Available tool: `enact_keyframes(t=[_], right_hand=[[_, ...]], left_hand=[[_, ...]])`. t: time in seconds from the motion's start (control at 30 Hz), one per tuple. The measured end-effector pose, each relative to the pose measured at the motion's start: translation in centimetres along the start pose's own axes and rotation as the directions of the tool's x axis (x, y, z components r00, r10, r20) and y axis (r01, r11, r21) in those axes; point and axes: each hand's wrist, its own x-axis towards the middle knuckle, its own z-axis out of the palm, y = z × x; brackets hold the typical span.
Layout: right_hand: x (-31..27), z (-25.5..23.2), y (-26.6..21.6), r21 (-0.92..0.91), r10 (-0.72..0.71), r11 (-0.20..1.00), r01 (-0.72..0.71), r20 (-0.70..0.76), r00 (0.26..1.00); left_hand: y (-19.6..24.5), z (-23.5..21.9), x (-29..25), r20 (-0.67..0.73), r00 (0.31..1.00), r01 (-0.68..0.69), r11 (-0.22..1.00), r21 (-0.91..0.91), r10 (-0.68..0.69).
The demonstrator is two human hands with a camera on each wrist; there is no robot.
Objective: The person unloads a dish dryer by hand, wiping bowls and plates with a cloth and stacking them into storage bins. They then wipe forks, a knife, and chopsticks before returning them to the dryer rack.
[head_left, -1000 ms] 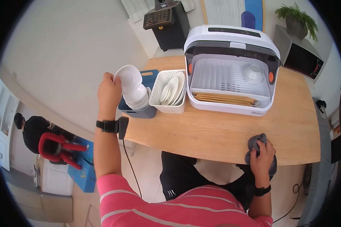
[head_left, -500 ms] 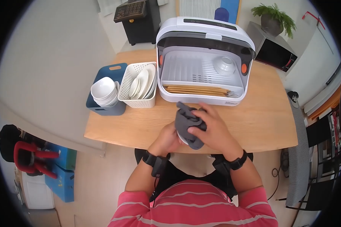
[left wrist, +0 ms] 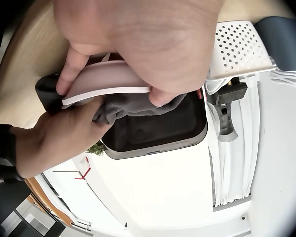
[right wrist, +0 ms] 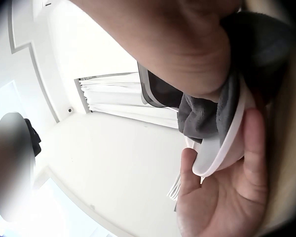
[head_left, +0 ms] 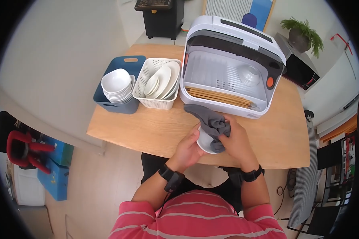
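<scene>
Near the table's front edge, my left hand (head_left: 187, 149) holds a white bowl (head_left: 204, 141), its thumb at the rim and its fingers on the outside. A grey cloth (head_left: 213, 123) is bunched in my right hand (head_left: 237, 139), which presses it into the bowl. The left wrist view has the bowl (left wrist: 106, 81) seen from its outer side, with the cloth (left wrist: 133, 106) past its rim. From the right wrist, the cloth (right wrist: 197, 116) lies inside the tilted bowl (right wrist: 207, 153), and part of the right hand's fingers is hidden.
On the wooden table (head_left: 275, 135) stands a white dish cabinet (head_left: 231, 108), open in front, containing a bowl (head_left: 249, 75) and chopsticks (head_left: 219, 97). To its left are a white basket (head_left: 155, 102) of plates (head_left: 171, 77) and a blue basket (head_left: 117, 65) of stacked bowls (head_left: 116, 81).
My left hand has brought a bowl from the blue basket to the table's front. My right hand has carried the cloth from the right over to that bowl, and the cloth has shifted within it.
</scene>
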Motion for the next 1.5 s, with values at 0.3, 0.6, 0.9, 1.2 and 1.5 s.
enact_keyframes(t=[0.3,0.6,0.9,1.2,1.5], right_hand=[[-3.0,-1.7,-2.4,-0.132,-0.289,0.953,0.271,-0.14,0.947],[-4.7,5.8,-0.1,-0.353,-0.671,0.689,0.633,0.018,0.741],[-3.6,3.1,0.5,-0.392,-0.515,0.817,0.424,-0.163,0.841],[-2.7,1.9,2.7,-0.036,-0.3,0.953,0.302,-0.276,0.913],[-4.9,-2.3,7.2,-0.209,-0.322,0.947,0.246,-0.58,0.748]], left_hand=[[-0.1,-0.6,0.4,0.069,0.997,-0.051,0.996,0.08,0.046],[-0.1,-0.7,-0.7,-0.083,0.996,-0.034,0.994,0.101,0.042],[0.0,-0.1,0.6,-0.002,0.998,0.066,0.998,0.0,-0.066],[1.1,-1.5,-0.1,0.062,0.946,0.31,0.943,0.118,-0.318],[1.2,1.0,-0.6,0.007,0.936,0.331,0.89,0.315,-0.351]])
